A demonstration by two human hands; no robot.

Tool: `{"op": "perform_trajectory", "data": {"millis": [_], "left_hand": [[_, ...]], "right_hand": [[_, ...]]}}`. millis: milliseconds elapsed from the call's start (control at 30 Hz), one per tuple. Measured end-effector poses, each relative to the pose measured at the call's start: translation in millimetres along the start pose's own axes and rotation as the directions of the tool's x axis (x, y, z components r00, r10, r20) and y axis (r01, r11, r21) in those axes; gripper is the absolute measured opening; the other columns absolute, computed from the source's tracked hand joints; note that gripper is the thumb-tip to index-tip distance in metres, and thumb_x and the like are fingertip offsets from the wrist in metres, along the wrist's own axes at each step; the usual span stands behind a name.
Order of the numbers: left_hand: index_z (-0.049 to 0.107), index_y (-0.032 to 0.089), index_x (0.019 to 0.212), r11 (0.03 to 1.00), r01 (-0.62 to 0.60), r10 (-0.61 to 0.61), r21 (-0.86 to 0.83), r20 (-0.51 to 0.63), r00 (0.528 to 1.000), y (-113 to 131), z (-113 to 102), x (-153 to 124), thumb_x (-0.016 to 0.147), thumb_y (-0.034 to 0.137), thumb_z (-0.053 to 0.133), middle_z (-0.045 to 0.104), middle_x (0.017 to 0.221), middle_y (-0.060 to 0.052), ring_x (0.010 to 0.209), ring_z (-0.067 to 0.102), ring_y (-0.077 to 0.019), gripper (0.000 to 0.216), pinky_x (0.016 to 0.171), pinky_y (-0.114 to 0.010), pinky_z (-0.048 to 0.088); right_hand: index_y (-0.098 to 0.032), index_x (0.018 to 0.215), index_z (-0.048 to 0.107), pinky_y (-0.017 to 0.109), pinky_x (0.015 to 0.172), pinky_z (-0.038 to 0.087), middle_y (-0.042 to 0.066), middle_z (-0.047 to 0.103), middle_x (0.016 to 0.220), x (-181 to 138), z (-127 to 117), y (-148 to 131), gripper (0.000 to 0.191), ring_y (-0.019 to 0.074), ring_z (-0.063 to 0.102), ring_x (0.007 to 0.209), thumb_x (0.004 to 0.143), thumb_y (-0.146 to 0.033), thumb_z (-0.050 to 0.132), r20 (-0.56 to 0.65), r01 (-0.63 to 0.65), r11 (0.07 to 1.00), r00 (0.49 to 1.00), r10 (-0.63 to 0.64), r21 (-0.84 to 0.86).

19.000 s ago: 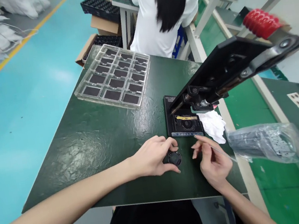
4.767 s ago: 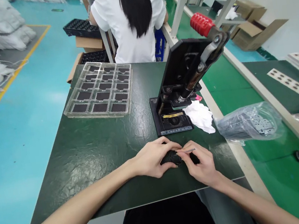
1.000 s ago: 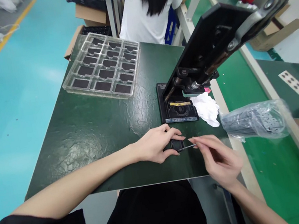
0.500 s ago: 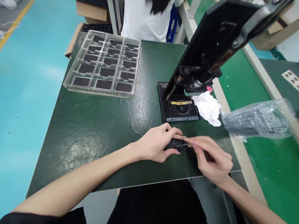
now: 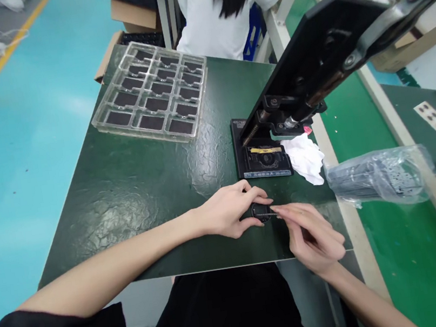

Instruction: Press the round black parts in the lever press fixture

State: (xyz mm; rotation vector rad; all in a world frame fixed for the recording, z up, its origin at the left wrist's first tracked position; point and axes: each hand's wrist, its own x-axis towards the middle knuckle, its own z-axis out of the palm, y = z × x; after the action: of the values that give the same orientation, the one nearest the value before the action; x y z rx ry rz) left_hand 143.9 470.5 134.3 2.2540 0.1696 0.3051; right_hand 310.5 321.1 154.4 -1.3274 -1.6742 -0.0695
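My left hand (image 5: 235,210) is closed around a small black part with a round face (image 5: 261,210), held low at the front of the green table (image 5: 154,178). A thin, needle-like metal tool (image 5: 268,214) lies across that round face. Its other end is pinched between the thumb and fingers of my right hand (image 5: 312,231), which covers the rest of it. Just beyond both hands stands a black hand press (image 5: 267,161) with a flat base and a raised lever arm.
A clear plastic tray (image 5: 150,94) with dark pieces in its compartments lies at the far left. Beside the press are a crumpled white cloth (image 5: 305,157) and a plastic bag of thin dark strips (image 5: 379,177). A person in white (image 5: 204,18) is beyond the table.
My right hand has shifted slightly right and down, and the thin tool lies a little lower across the round face. My left hand keeps its hold on the black part.
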Motion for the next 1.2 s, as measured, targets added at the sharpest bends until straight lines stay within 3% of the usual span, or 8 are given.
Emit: {"op": "perform_trajectory", "data": {"millis": [400,567,700,767,1100,1200], "left_hand": [[0.051,0.019,0.135,1.000,0.001,-0.001,-0.005,0.001,1.000,1,-1,0,0.094,0.033,0.073,0.066,0.130,-0.012,0.115,0.060,-0.0275,0.049,0.096,-0.042,0.055],[0.049,0.019,0.134,1.000,0.000,0.000,-0.003,-0.001,1.000,1,0,0,0.095,0.033,0.071,0.066,0.129,-0.013,0.114,0.061,-0.0277,0.047,0.095,-0.042,0.055],[0.050,0.016,0.132,0.999,0.025,-0.024,0.033,-0.011,1.000,1,0,-1,0.096,0.035,0.069,0.065,0.118,-0.013,0.106,0.064,-0.0274,0.045,0.090,-0.040,0.056],[0.051,0.016,0.129,0.999,0.032,-0.032,0.042,-0.010,0.999,1,0,-1,0.096,0.034,0.068,0.064,0.113,-0.012,0.103,0.064,-0.0270,0.042,0.088,-0.039,0.056],[0.050,0.017,0.130,0.999,0.040,-0.040,0.028,0.018,0.999,1,2,2,0.093,0.027,0.069,0.066,0.123,-0.011,0.110,0.062,-0.0278,0.043,0.092,-0.039,0.055],[0.053,0.018,0.127,0.998,0.036,-0.038,0.054,0.018,0.999,1,1,3,0.095,0.031,0.069,0.067,0.123,-0.011,0.108,0.063,-0.0272,0.038,0.091,-0.038,0.054]], "right_hand": [[-0.026,0.138,0.067,0.037,0.066,0.068,0.006,0.080,0.100,0,3,-1,0.059,0.0239,0.079,0.084,0.089,0.006,0.063,0.030,0.064,0.997,0.998,-0.063,-0.032],[-0.023,0.152,0.048,0.037,0.077,0.069,0.008,0.079,0.105,5,6,-5,0.067,0.0215,0.078,0.090,0.092,0.003,0.064,0.129,-0.016,0.999,0.992,0.009,0.052],[-0.019,0.114,0.069,0.038,0.079,0.066,0.008,0.076,0.098,10,12,-4,0.029,0.0227,0.074,0.095,0.092,-0.001,0.068,0.217,-0.069,0.995,0.975,0.052,0.072],[-0.018,0.101,0.071,0.037,0.076,0.063,0.009,0.072,0.095,10,14,-2,0.015,0.0223,0.072,0.092,0.092,-0.006,0.069,0.245,-0.109,0.993,0.965,0.097,0.036],[-0.017,0.084,0.061,0.033,0.066,0.050,0.004,0.056,0.079,4,19,3,0.016,0.0174,0.054,0.078,0.096,-0.006,0.061,0.316,-0.179,0.982,0.937,0.152,0.056],[-0.017,0.083,0.063,0.031,0.065,0.048,0.003,0.055,0.078,4,20,5,0.016,0.0163,0.054,0.075,0.096,-0.009,0.062,0.331,-0.256,0.962,0.920,0.211,0.098]]}}
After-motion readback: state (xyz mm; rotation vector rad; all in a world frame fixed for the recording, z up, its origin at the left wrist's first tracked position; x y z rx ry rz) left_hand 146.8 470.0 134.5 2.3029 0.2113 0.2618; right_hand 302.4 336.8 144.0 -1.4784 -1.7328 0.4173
